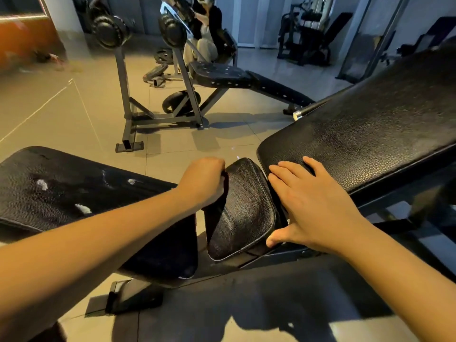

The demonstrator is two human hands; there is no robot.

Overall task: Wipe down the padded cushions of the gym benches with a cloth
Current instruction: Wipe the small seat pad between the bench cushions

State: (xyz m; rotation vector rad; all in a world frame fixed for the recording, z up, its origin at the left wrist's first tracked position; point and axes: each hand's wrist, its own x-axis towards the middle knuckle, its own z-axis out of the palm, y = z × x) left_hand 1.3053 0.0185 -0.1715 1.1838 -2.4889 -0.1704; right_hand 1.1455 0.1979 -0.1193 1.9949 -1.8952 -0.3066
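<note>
- A person's left hand (204,178), fingers curled, grips what looks like a dark cloth (217,213) at the left edge of the small seat cushion (244,208).
- The right hand (311,203) lies spread, fingers on the long back pad (370,134), thumb at the seat's near corner.
- Likely best: brace right, wipe across in overlapping passes, seams included.

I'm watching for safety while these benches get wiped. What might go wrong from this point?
1. The right hand lies open across the gap between the seat cushion and the inclined backrest; it might get pinched if either pad shifts.
2. The neighbouring pad has torn spots showing white; the dark cloth in the left hand may snag them.
</note>
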